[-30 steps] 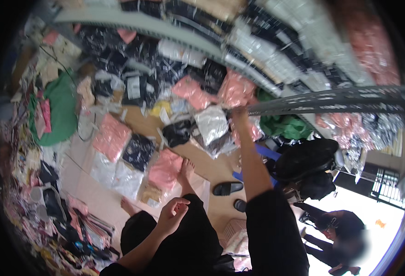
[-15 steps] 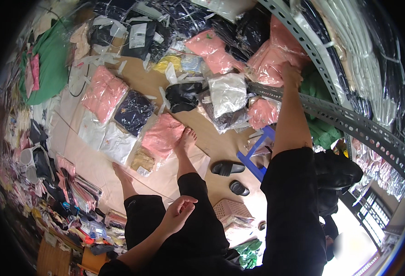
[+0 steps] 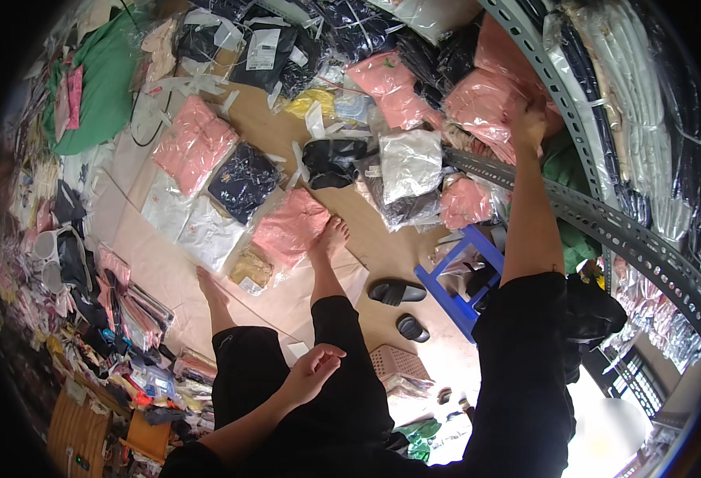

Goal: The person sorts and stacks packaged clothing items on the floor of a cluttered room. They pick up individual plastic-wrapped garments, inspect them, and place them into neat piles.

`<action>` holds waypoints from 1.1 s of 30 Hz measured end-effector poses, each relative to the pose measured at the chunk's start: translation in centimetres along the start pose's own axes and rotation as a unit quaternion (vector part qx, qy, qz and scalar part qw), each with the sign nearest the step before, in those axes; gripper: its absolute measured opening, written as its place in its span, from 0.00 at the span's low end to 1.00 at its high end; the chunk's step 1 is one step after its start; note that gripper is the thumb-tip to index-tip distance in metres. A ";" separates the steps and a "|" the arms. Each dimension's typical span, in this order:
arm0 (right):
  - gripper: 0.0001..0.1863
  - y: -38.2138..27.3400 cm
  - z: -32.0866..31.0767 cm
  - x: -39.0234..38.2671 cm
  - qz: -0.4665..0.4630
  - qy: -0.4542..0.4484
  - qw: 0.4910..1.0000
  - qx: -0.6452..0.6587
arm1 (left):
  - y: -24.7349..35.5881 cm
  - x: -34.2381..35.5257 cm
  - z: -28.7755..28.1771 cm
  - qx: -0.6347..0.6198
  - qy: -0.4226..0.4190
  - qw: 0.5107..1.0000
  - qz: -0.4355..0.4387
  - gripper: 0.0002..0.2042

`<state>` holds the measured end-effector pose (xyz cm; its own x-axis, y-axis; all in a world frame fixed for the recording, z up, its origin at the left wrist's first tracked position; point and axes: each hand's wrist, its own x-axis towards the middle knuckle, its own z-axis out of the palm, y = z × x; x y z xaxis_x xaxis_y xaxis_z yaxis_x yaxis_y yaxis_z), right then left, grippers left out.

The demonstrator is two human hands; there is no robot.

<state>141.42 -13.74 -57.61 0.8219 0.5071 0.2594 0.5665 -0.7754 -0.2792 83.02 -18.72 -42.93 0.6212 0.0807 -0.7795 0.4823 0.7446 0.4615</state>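
Note:
My right hand [image 3: 528, 127] is stretched far out to the upper right, its fingers bent down onto a pink garment in a clear plastic bag [image 3: 480, 102]. The fingertips are partly hidden against the plastic. This bag lies at a grey perforated metal shelf bar [image 3: 557, 191], with more pink bagged clothing [image 3: 505, 52] behind it. Over my lap hovers my left hand [image 3: 312, 374], empty, with loosely bent fingers held apart from the thumb. Nearest the right forearm below are a smaller pink bagged garment [image 3: 466, 201] and a white bagged one [image 3: 411, 165].
Bagged garments, pink [image 3: 195, 143], navy [image 3: 244, 182] and white [image 3: 211, 231], lie on a pale sheet [image 3: 127, 239] by my bare feet. A blue plastic stool [image 3: 446, 299], black slippers [image 3: 396, 291] and a pink basket [image 3: 402, 362] stand right. Clothing piles [image 3: 147, 319] line the left.
The view has shifted slightly, so most things sit a little further right. My right hand stays on the pink bagged garment; my left hand stays over my lap.

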 end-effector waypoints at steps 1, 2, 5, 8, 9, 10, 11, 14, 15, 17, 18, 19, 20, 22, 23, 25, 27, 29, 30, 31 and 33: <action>0.20 -0.8 -0.2 0.6 -0.074 0.000 0.996 0.056 | 0.1 0.1 0.0 -0.003 0.004 1.000 0.003 0.09; 0.20 -1.4 -0.5 0.9 -0.086 -0.015 0.994 0.063 | 0.4 0.3 0.0 -0.022 -0.001 1.000 0.004 0.09; 0.18 -4.3 -1.1 1.5 -0.155 -0.040 0.985 -0.064 | 1.4 0.9 -0.4 -0.062 -0.006 0.998 0.006 0.09; 0.15 -9.1 -1.0 1.2 -0.186 -0.050 0.966 -0.174 | 1.9 1.4 -1.6 -0.047 0.018 0.999 0.009 0.11; 0.14 -12.5 -1.9 0.4 -0.131 -0.072 0.989 -0.001 | 2.0 1.7 -2.2 -0.044 0.030 0.999 -0.011 0.11; 0.13 -15.1 -2.5 -0.8 -0.070 -0.092 0.978 0.175 | 2.1 2.0 -2.9 -0.038 0.044 0.998 -0.029 0.11; 0.12 -16.6 -2.8 -2.3 -0.095 -0.111 0.965 0.220 | 1.5 2.6 -4.0 -0.013 0.052 0.999 -0.011 0.14; 0.14 -20.6 -4.3 -8.8 -0.068 -0.197 0.944 0.256 | -0.1 4.7 -8.2 -0.084 0.117 0.989 -0.046 0.17; 0.14 -22.1 -5.4 -11.4 -0.042 -0.234 0.936 0.258 | -1.3 5.6 -10.3 -0.140 0.130 0.980 -0.050 0.19; 0.14 -24.0 -6.9 -16.8 0.014 -0.313 0.901 0.300 | -1.8 6.1 -14.1 -0.241 0.153 0.957 -0.050 0.23; 0.13 -24.6 -7.9 -19.3 0.048 -0.351 0.877 0.326 | -1.6 6.1 -15.8 -0.288 0.151 0.944 -0.051 0.25; 0.13 -25.9 -9.6 -21.4 0.073 -0.414 0.847 0.326 | -1.9 5.7 -17.5 -0.321 0.122 0.939 -0.014 0.29; 0.13 -27.1 -11.3 -23.5 0.099 -0.474 0.813 0.323 | 0.1 4.9 -17.4 -0.330 0.126 0.935 -0.006 0.30; 0.15 -28.6 -12.9 -28.1 0.132 -0.558 0.750 0.331 | 4.5 3.1 -17.2 -0.342 0.134 0.930 0.009 0.33; 0.12 -29.5 -13.6 -29.9 0.107 -0.565 0.752 0.321 | 5.7 2.8 -17.2 -0.348 0.137 0.927 0.013 0.33; 0.11 -31.4 -14.9 -32.9 0.054 -0.576 0.755 0.308 | 5.5 1.9 -16.9 -0.351 0.141 0.926 0.020 0.32; 0.12 -32.7 -15.9 -35.0 0.018 -0.573 0.762 0.301 | 4.4 1.0 -16.6 -0.347 0.133 0.928 0.025 0.32; 0.13 -33.6 -16.8 -36.5 -0.002 -0.567 0.767 0.300 | 3.3 -0.5 -16.8 -0.344 0.118 0.931 0.029 0.31; 0.12 -33.8 -16.9 -36.5 -0.036 -0.549 0.781 0.294 | 3.1 -1.0 -17.0 -0.342 0.109 0.933 0.032 0.31; 0.12 -34.4 -17.7 -36.3 -0.066 -0.534 0.791 0.290 | 3.1 -1.7 -17.3 -0.336 0.102 0.936 0.036 0.31; 0.13 -35.7 -19.6 -35.9 -0.137 -0.494 0.813 0.277 | 3.2 -3.0 -17.8 -0.326 0.083 0.940 0.045 0.31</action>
<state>90.55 -11.66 -38.86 0.1522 0.8993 -0.4100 0.4520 -0.4322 -0.7803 71.74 -4.79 -46.62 0.5101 0.2258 -0.8299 -0.0839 0.9734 0.2133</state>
